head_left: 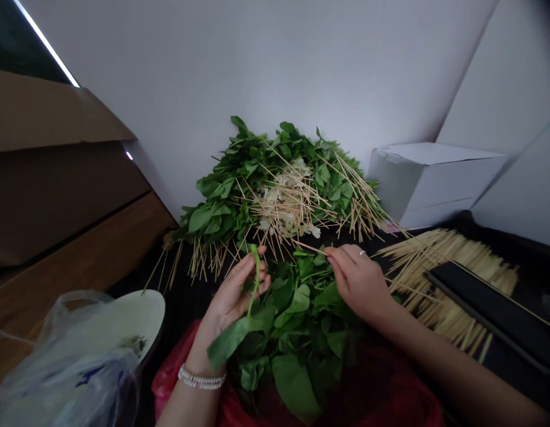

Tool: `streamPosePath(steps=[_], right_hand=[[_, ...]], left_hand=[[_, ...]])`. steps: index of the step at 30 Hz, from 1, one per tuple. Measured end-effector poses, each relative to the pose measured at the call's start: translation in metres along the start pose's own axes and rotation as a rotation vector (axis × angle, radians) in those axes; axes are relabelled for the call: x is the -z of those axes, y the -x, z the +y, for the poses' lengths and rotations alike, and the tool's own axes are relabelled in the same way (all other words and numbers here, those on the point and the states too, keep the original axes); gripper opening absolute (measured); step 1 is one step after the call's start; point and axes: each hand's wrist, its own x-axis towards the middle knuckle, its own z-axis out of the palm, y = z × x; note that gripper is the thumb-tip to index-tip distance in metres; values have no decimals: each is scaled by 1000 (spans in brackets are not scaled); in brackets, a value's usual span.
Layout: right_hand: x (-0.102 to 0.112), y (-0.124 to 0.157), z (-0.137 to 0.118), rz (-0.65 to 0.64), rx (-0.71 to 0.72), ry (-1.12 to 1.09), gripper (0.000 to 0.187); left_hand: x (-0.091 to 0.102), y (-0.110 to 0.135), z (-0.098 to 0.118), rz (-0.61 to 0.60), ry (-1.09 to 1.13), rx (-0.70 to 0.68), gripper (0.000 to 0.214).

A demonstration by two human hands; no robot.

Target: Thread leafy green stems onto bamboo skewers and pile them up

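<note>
One leafy stem (253, 302) is pinched in the left hand (232, 292), above loose greens (296, 332); the right hand (358, 279) grips a thin skewer (310, 247), whose tip might prick the left hand if it slips. A heap of greens and sticks (286, 201) occupies the surface's (183, 296) far edge.

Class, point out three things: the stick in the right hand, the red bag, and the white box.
Stick (310, 247), head view: middle of its visible length.
Red bag (406, 388), head view: its right part.
White box (448, 185), head view: its front face.
</note>
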Motion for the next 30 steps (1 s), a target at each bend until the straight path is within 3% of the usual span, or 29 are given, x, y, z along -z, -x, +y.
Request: streamPosePath(steps=[9,17,30], right_hand=[[1,7,-15,98,237,11,34],[0,10,-15,107,222,33,33],[-2,11,-15,79,217,59,32]], left_hand=[[-5,0,-6,38,-170,87,30],[5,-8,-16,94,-226,42,39],[1,-5,-14,149,-266,27,44]])
